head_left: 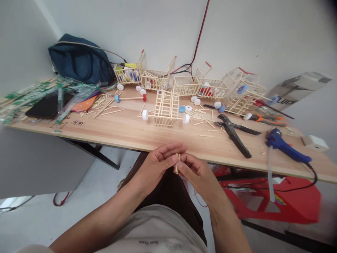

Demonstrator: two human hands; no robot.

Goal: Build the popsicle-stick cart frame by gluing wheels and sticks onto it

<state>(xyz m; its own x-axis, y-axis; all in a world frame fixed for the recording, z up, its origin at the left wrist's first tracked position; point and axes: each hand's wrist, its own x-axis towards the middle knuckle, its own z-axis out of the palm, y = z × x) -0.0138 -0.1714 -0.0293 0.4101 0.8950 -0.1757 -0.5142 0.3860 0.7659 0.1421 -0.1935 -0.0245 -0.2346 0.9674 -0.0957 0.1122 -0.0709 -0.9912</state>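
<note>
My left hand (159,161) and my right hand (196,174) meet in front of the table's near edge, above my lap. Both pinch a few short wooden sticks (177,163) held upright between the fingertips. On the wooden table (126,131) straight ahead lies a small stick-built cart (165,109) with white wheels, on its side. Loose sticks (202,123) are scattered around it.
Several more stick carts (184,82) line the back edge by the wall. Black cutters (234,135), a blue glue gun (285,147) and orange-handled pliers (263,119) lie at the right. A dark blue bag (81,59), a phone (43,107) and plastic wrappers sit left. A red stool (276,200) stands below.
</note>
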